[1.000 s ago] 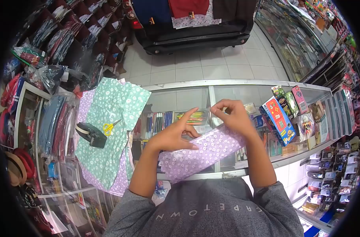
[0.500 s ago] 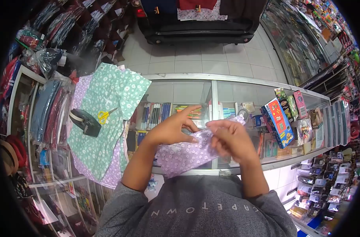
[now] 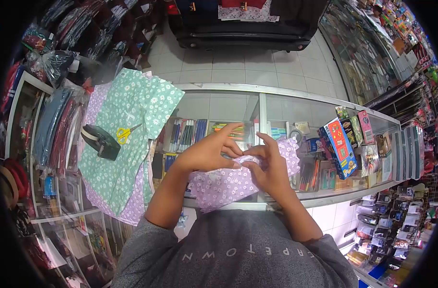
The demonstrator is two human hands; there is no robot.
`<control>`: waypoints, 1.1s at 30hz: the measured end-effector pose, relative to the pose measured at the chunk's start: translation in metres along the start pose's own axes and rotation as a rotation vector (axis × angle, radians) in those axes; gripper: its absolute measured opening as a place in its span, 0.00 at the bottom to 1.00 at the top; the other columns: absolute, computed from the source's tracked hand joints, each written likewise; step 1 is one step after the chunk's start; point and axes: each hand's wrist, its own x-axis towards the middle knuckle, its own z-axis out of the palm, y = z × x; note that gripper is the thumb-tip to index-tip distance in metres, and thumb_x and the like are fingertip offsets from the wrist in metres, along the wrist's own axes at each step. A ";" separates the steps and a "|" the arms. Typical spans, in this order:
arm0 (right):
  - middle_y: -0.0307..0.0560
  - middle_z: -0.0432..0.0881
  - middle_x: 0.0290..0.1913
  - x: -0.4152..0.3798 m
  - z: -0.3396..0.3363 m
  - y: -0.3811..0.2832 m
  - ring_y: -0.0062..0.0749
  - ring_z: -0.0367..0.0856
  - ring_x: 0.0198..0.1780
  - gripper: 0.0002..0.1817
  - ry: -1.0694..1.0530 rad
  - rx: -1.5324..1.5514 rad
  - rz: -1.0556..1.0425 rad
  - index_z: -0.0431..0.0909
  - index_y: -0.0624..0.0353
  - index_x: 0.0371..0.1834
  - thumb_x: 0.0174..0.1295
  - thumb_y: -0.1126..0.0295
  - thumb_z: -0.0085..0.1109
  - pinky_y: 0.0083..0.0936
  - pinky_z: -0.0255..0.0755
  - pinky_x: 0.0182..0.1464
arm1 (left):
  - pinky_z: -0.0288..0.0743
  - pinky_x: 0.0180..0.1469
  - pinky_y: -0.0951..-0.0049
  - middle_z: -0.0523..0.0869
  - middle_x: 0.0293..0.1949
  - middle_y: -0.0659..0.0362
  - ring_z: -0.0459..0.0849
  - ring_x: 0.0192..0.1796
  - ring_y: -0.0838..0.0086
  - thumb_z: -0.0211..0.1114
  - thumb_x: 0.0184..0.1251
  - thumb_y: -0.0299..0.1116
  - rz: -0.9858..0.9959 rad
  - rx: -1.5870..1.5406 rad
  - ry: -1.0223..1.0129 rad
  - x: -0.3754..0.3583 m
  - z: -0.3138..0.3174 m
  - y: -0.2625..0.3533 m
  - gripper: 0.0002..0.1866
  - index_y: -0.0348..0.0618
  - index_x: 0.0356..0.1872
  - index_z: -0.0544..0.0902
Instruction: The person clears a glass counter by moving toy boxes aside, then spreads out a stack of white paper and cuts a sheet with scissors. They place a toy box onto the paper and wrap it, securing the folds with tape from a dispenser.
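Observation:
A long parcel wrapped in purple flowered paper (image 3: 223, 185) lies on the glass counter (image 3: 276, 96) in front of me. My left hand (image 3: 207, 151) presses flat on its upper edge, fingers stretched out. My right hand (image 3: 267, 168) rests on the middle of the parcel with its fingertips pinching the paper seam right beside my left fingers. The right end of the wrap (image 3: 291, 153) sticks out past my right hand.
Green flowered paper (image 3: 127, 139) over a purple sheet lies at the counter's left, with a dark tape dispenser (image 3: 99, 141) and yellow scissors (image 3: 125, 134) on it. Coloured boxes (image 3: 339, 146) stand at the right. Pens show under the glass.
My right hand has come down from the parcel's upper right end to its middle, meeting my left fingers. The view has tilted slightly downward.

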 end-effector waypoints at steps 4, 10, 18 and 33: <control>0.50 0.92 0.47 0.000 -0.001 0.000 0.47 0.87 0.55 0.41 -0.016 -0.005 0.015 0.66 0.60 0.76 0.59 0.77 0.77 0.37 0.74 0.63 | 0.85 0.49 0.76 0.91 0.52 0.55 0.88 0.57 0.71 0.77 0.60 0.20 0.222 0.197 0.128 0.005 0.001 0.001 0.45 0.48 0.81 0.69; 0.48 0.92 0.47 0.002 -0.004 0.001 0.47 0.84 0.58 0.40 -0.039 -0.042 -0.024 0.69 0.58 0.75 0.59 0.76 0.77 0.40 0.68 0.68 | 0.87 0.47 0.75 0.92 0.53 0.54 0.92 0.49 0.71 0.79 0.63 0.28 0.380 0.286 0.295 0.013 0.005 0.004 0.23 0.47 0.62 0.90; 0.46 0.92 0.47 0.003 -0.006 0.000 0.48 0.81 0.61 0.35 -0.060 -0.075 -0.038 0.73 0.58 0.72 0.59 0.75 0.76 0.41 0.67 0.68 | 0.82 0.40 0.78 0.95 0.41 0.56 0.90 0.39 0.79 0.78 0.64 0.23 0.485 0.324 0.458 0.016 0.011 0.006 0.11 0.42 0.47 0.95; 0.53 0.91 0.46 0.005 -0.005 0.001 0.48 0.89 0.53 0.57 -0.063 -0.098 -0.076 0.47 0.60 0.86 0.58 0.76 0.78 0.38 0.76 0.62 | 0.83 0.49 0.74 0.86 0.58 0.55 0.86 0.58 0.72 0.87 0.53 0.29 0.115 0.111 0.165 -0.004 -0.014 0.004 0.38 0.40 0.67 0.78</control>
